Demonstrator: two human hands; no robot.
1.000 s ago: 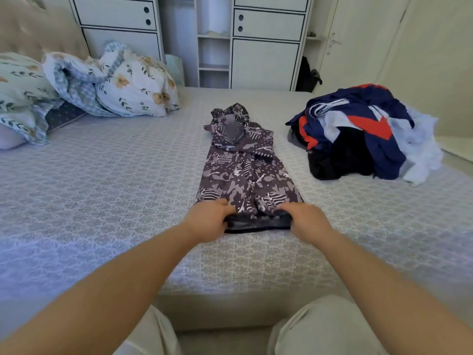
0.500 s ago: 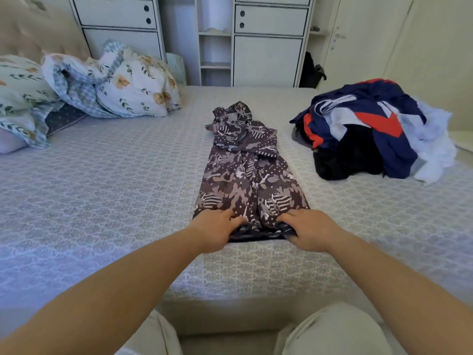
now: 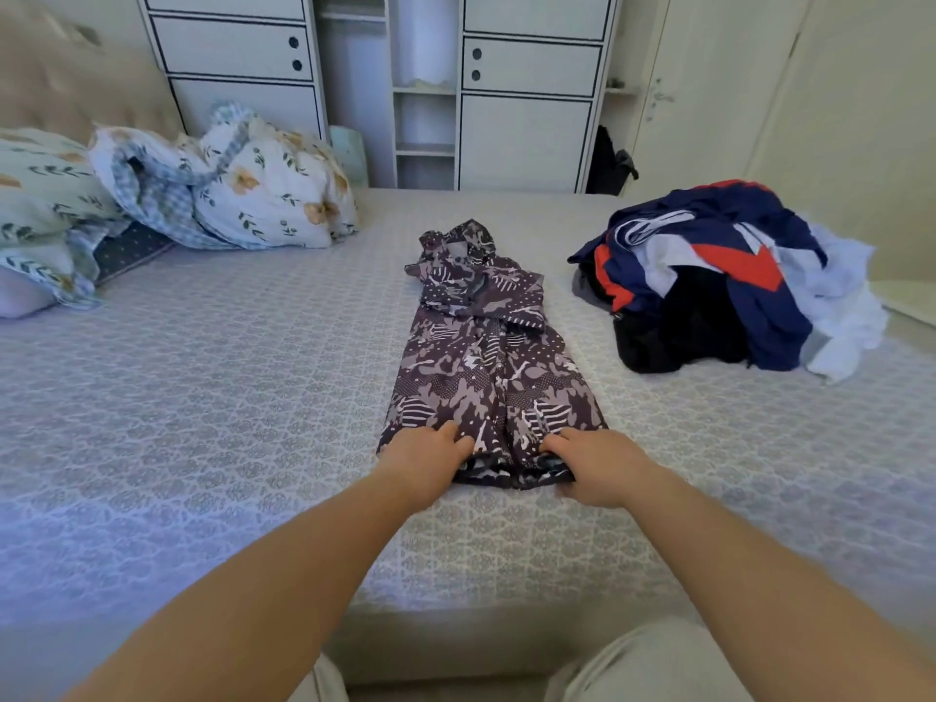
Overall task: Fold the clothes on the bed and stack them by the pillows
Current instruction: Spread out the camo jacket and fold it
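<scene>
Taking the patterned garment point(image 3: 486, 357) as the landmark, far to its left and toward the headboard lie the pillows point(image 3: 45, 205) and a bunched floral quilt point(image 3: 243, 190), heaped against the head of the bed point(image 3: 202, 397); that corner is where folded pieces are meant to end up, and no folded stack is visible there yet. The garment itself lies in a long narrow strip down the middle of the bed, its sides apparently already turned in, collar end far from the person and hem end near, which suits a lengthwise fold next. At its near left corner the left hand point(image 3: 425, 461) rests with fingers curled over the hem, its grip seemingly pinching the cloth edge, though the fingertips are tucked out of sight. At the near right corner the right hand point(image 3: 600, 466) does the same, its grip narrow and closed on the dark hem band. Holding both corners at once keeps the edge straight and taut, so the hem can, I judge, be carried up toward the collar without skewing. To the right of the garment, well apart from it, sits the pile of unfolded clothes point(image 3: 724, 281), navy, red, white and black, kept aside so the working space stays free. Most of the task looks still ahead. Behind the garment stands a white wardrobe point(image 3: 527, 93).
</scene>
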